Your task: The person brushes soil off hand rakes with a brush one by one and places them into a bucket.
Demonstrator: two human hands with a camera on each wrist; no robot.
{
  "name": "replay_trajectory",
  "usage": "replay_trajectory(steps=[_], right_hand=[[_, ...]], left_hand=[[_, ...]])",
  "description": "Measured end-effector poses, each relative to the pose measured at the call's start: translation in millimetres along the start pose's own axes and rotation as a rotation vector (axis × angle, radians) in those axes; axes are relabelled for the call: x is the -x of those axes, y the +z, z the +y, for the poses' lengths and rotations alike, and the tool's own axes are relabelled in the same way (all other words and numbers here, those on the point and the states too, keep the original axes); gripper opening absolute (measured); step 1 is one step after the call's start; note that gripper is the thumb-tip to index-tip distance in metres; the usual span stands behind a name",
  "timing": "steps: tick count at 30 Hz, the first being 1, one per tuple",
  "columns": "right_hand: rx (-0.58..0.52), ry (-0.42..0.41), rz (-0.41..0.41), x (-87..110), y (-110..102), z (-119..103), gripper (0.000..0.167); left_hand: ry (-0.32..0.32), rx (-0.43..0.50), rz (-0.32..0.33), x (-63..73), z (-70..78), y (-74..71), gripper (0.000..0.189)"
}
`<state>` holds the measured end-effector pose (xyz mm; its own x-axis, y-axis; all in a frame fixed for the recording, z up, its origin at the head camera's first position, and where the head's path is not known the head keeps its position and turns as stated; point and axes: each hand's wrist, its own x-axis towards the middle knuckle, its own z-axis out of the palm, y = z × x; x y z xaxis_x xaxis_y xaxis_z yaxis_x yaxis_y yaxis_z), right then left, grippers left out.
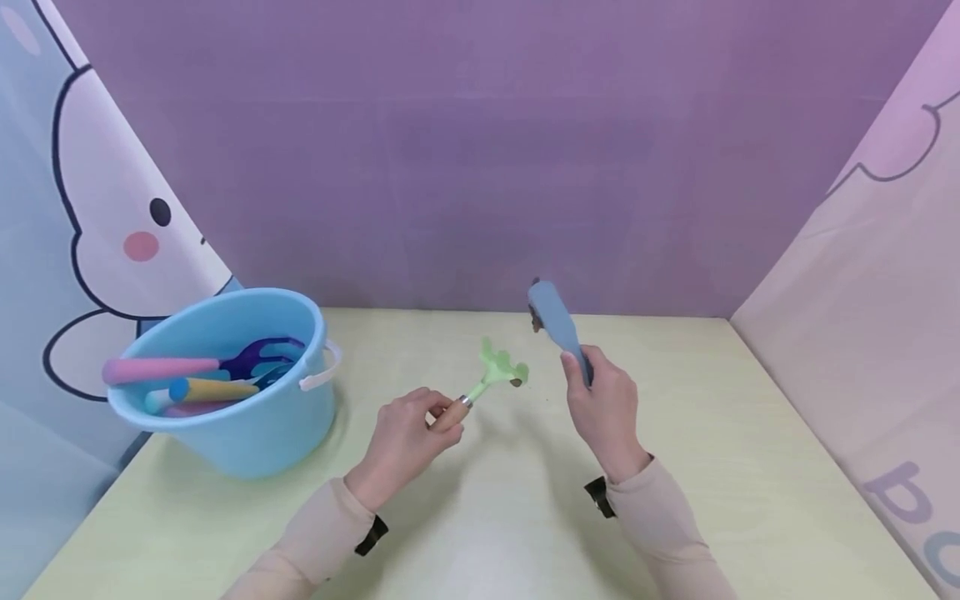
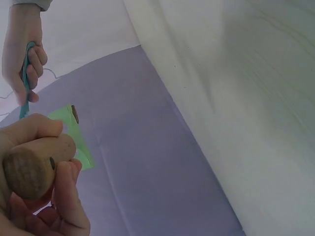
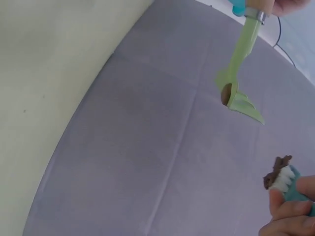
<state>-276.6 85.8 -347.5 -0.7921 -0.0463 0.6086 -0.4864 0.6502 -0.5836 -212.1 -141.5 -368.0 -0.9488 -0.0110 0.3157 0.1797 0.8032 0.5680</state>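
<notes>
A small light-green hand rake (image 1: 497, 365) with a short wooden handle is gripped by my left hand (image 1: 408, 433), held above the table. One of its tines carries a brown lump (image 3: 226, 94), plainest in the right wrist view. My right hand (image 1: 607, 408) holds a blue scrubbing brush (image 1: 555, 317) by its handle, head upward, to the right of the rake and apart from it. White bristles (image 3: 282, 180) show on the brush in the right wrist view, with brown clumps (image 3: 268, 180) stuck to them.
On the left of the table (image 1: 750, 500) stands a light-blue bucket (image 1: 262, 442) with a white handle (image 1: 321, 379). Several tools lie in it, among them a pink handle (image 1: 161, 369) and a yellow handle (image 1: 217, 389). A purple backdrop (image 1: 480, 167) rises behind. Small dark crumbs dot the table.
</notes>
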Motion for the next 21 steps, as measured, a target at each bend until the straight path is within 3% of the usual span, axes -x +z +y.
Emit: replay_trajectory(steps=[5,10,16,21], right_hand=[[-0.024,-0.111,0.001,13.9,-5.7,3.8,0.017],[-0.010,-0.282,-0.035,29.4,-10.2,9.3,0.014],[0.046,-0.469,-0.070,42.7,-14.4,17.1,0.033],[0.106,-0.532,-0.056,46.8,-14.5,20.2,0.046]], left_hand=[[-0.021,0.021,0.030,0.0,-3.6,-0.6,0.014],[-0.008,0.021,0.072,0.2,-7.0,-2.4,0.016],[-0.011,0.026,0.106,0.5,-9.5,-5.1,0.017],[0.011,0.029,0.133,1.5,-9.7,-6.1,0.015]])
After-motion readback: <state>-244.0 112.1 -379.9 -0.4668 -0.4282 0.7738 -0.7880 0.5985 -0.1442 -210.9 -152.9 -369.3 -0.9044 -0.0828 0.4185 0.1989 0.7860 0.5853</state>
